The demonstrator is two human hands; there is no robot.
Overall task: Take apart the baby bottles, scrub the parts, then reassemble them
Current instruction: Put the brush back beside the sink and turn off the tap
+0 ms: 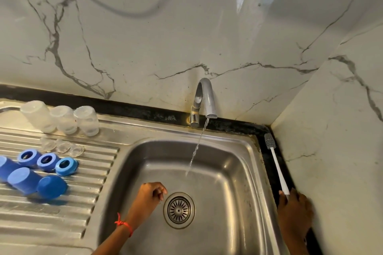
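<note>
The marble wall (pixel 186 27) with grey veins fills the upper half of the view and turns a corner at the right. Below it lies the steel sink (pixel 238 151), with a ribbed draining board (pixel 62 209) at its left and a round drain strainer (pixel 179 210) in the bottom of the basin. The tap (pixel 205 99) stands at the back edge, and a thin stream of water (pixel 196 147) runs from it into the basin. On the draining board three clear bottle bodies (pixel 62 119) stand upside down in a row near the wall; in front of them are three clear teats (pixel 62 146), then three blue screw rings (pixel 47 161), then three blue caps (pixel 31 180) nearest to the person. The bottle brush (pixel 276 165) lies on the dark ledge (pixel 267 161) at the right of the sink, bristles toward the wall. The right hand (pixel 294 211) holds the end of its white handle. The left hand (pixel 148 195), with a red thread on the wrist, is over the basin beside the strainer, its fingers loosely curled and holding nothing.
</note>
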